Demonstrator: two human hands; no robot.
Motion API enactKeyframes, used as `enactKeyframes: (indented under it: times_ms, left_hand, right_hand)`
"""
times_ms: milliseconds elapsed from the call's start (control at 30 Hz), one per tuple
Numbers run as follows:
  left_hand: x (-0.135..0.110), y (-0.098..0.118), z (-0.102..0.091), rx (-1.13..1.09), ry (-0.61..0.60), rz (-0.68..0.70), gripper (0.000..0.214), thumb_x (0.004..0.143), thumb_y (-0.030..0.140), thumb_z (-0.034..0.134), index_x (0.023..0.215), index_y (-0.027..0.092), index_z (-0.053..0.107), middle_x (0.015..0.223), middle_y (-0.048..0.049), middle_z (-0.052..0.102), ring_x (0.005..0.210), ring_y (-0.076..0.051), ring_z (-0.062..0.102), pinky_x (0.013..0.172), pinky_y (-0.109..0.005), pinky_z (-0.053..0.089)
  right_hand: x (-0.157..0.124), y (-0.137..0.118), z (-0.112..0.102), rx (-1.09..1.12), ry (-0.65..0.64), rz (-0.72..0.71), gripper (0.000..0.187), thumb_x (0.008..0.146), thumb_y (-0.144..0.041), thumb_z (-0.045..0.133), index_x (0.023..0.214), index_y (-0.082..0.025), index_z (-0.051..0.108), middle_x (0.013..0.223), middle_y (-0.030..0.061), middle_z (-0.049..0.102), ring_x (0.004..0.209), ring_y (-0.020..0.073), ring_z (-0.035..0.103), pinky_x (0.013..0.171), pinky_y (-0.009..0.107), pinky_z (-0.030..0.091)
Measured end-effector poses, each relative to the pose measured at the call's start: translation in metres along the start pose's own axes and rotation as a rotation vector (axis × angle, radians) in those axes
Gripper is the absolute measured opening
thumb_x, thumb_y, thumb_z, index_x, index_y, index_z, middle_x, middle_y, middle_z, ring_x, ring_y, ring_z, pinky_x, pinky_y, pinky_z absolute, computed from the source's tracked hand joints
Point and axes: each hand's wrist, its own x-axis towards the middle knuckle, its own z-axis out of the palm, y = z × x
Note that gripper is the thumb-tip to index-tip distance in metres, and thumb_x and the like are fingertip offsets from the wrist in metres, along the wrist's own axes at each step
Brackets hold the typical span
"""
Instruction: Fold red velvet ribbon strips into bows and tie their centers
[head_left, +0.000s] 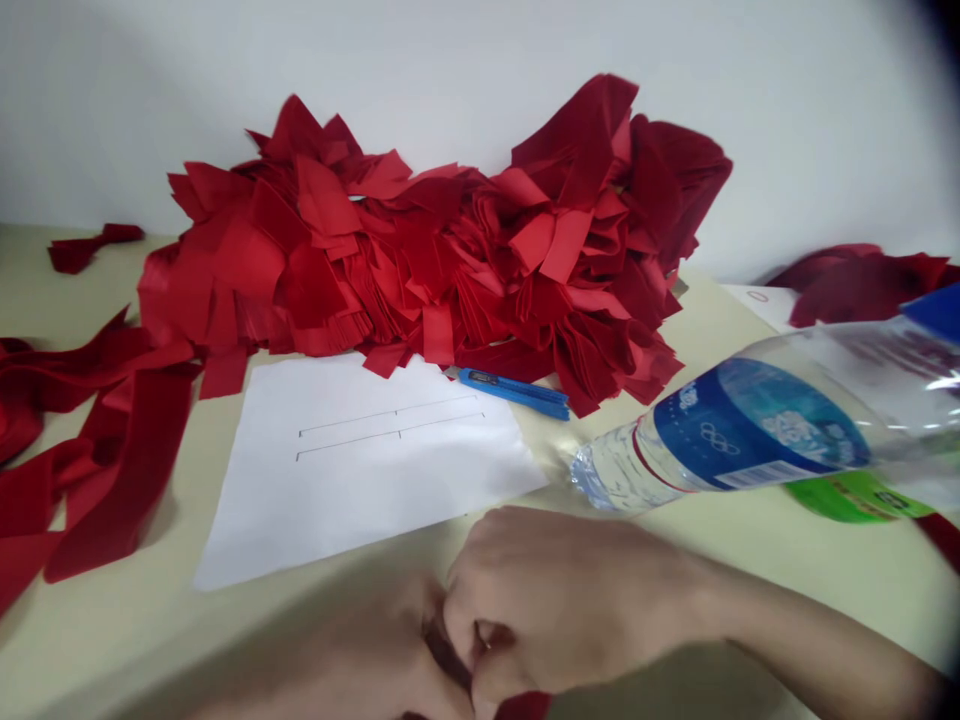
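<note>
On the cream bench [750, 560] by a white wall [480, 60], we record a heap of cut red strips [420, 260], a ruled paper sheet [360, 470], a blue utility knife [514, 392] and a water bottle [720, 440]. Our left hand [337, 660] and right hand [555, 600] pinch a dark red strip [446, 650] between them, near the bench's front edge.

The right hand [555, 600] and left hand [345, 665] pinch a red strip [448, 652] between them. Ahead of them lie a lined paper [360, 470], a blue cutter [514, 393] and a heaped pile of red scraps [420, 260]; a water bottle [720, 440] lies just beyond the right hand.
</note>
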Motion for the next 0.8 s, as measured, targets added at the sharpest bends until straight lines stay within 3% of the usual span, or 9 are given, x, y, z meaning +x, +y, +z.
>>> enactKeyframes:
  times_ms: [67, 133, 233, 300, 400, 500, 633, 700, 800]
  left_hand:
    - [0.002, 0.0, -0.001, -0.04, 0.028, 0.02, 0.014, 0.052, 0.006, 0.066, 0.049, 0.019, 0.066, 0.049, 0.0045, 0.059, 0.051, -0.015, 0.054, 0.047, -0.024, 0.036]
    - [0.003, 0.003, -0.003, -0.169, 0.124, 0.032, 0.017, 0.052, 0.0, 0.062, 0.053, 0.017, 0.066, 0.052, 0.0033, 0.061, 0.053, -0.014, 0.056, 0.048, -0.023, 0.038]
    - [0.003, 0.012, -0.011, -0.454, 0.265, 0.068, 0.015, 0.057, 0.002, 0.065, 0.064, 0.015, 0.068, 0.056, 0.002, 0.063, 0.051, -0.01, 0.055, 0.048, -0.019, 0.039]
    - [0.002, 0.018, -0.017, -0.578, 0.224, 0.124, 0.008, 0.061, 0.01, 0.071, 0.067, 0.014, 0.067, 0.056, 0.0004, 0.063, 0.051, -0.01, 0.057, 0.05, -0.019, 0.042]
    - [0.001, 0.023, -0.022, -0.647, 0.09, 0.23, 0.012, 0.058, 0.014, 0.076, 0.067, 0.013, 0.069, 0.056, -0.0006, 0.064, 0.053, -0.013, 0.062, 0.057, -0.023, 0.046]
    - [-0.002, 0.022, -0.022, -0.559, -0.041, 0.226, 0.014, 0.053, 0.014, 0.075, 0.066, 0.014, 0.07, 0.053, -0.0003, 0.063, 0.049, -0.015, 0.061, 0.058, -0.028, 0.046]
    - [-0.007, 0.015, -0.012, -0.143, -0.188, -0.029, 0.011, 0.052, 0.01, 0.07, 0.06, 0.016, 0.072, 0.054, -0.0007, 0.064, 0.046, -0.01, 0.051, 0.047, -0.021, 0.033]
    - [-0.008, 0.013, -0.005, 0.002, -0.129, -0.071, 0.009, 0.054, 0.011, 0.067, 0.058, 0.019, 0.071, 0.053, 0.0022, 0.06, 0.047, -0.009, 0.046, 0.046, -0.021, 0.029]
    - [-0.005, 0.016, 0.001, 0.118, 0.07, -0.039, 0.01, 0.053, 0.007, 0.062, 0.05, 0.017, 0.063, 0.046, 0.006, 0.049, 0.046, -0.008, 0.039, 0.047, -0.021, 0.025]
  right_hand:
    - [-0.004, -0.014, 0.002, -0.118, 0.076, 0.047, 0.02, 0.07, -0.013, 0.065, 0.052, -0.015, 0.056, 0.049, -0.0057, 0.05, 0.045, 0.0054, 0.037, 0.048, 0.02, 0.031]
    - [-0.008, -0.025, 0.006, -0.151, 0.188, 0.125, 0.016, 0.072, -0.01, 0.062, 0.058, -0.016, 0.058, 0.055, -0.0037, 0.056, 0.049, 0.0074, 0.042, 0.051, 0.022, 0.032]
    - [-0.013, -0.029, 0.015, -0.03, 0.408, 0.242, 0.011, 0.077, -0.008, 0.059, 0.072, -0.017, 0.064, 0.073, -0.0004, 0.064, 0.065, 0.0115, 0.053, 0.061, 0.024, 0.037]
    - [-0.018, -0.022, 0.018, 0.176, 0.539, 0.239, 0.011, 0.083, -0.013, 0.055, 0.081, -0.02, 0.064, 0.08, -0.0017, 0.063, 0.07, 0.0106, 0.054, 0.064, 0.022, 0.038]
    - [-0.026, -0.003, 0.018, 0.53, 0.641, 0.201, 0.008, 0.088, -0.026, 0.053, 0.088, -0.022, 0.059, 0.067, -0.0049, 0.053, 0.06, 0.0073, 0.045, 0.053, 0.018, 0.033]
    - [-0.031, 0.015, 0.012, 0.727, 0.525, 0.181, 0.013, 0.084, -0.029, 0.057, 0.086, -0.016, 0.059, 0.064, -0.0045, 0.047, 0.057, 0.0067, 0.04, 0.052, 0.018, 0.032]
    - [-0.025, 0.021, 0.004, 0.653, 0.144, 0.143, 0.012, 0.081, -0.019, 0.057, 0.079, -0.013, 0.067, 0.065, -0.0023, 0.056, 0.06, 0.0074, 0.049, 0.059, 0.019, 0.039]
    - [-0.018, 0.016, 0.003, 0.454, 0.046, 0.145, 0.012, 0.079, -0.014, 0.058, 0.075, -0.014, 0.069, 0.059, -0.0036, 0.056, 0.054, 0.0067, 0.048, 0.054, 0.018, 0.036]
    - [-0.01, 0.003, 0.009, 0.079, 0.169, 0.186, 0.014, 0.078, -0.013, 0.057, 0.07, -0.016, 0.069, 0.062, -0.001, 0.06, 0.056, 0.0084, 0.05, 0.055, 0.02, 0.035]
